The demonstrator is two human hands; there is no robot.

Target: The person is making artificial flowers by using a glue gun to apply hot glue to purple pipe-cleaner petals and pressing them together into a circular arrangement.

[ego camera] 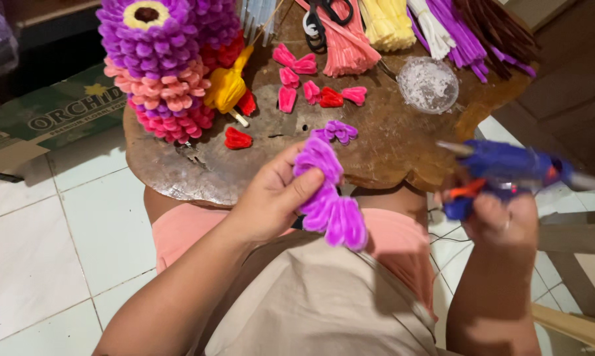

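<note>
So the left hand point(271, 194) is pinching a cluster of purple chenille petals point(327, 198), fingers clenched around its middle, holding it just off the near edge of the round wooden table point(389, 151), above the lap. The cluster's long axis is running diagonally, upper end pointing toward the table, lower fanned end pointing down and right toward the person. The right hand point(502, 221) is gripping a blue glue gun point(508, 175) off to the side, nozzle pointing left toward the petals but well apart from them.

Progress-wise, I'd say it's mid-way: finished stuffed-looking flowers point(165, 66) in purple, pink and red are already sitting at the far left of the table, while loose pink and red petals point(310, 86) plus a small purple piece point(337, 132) are lying unattached. Bundles of uncut stems point(403, 26) are waiting at the back.
</note>
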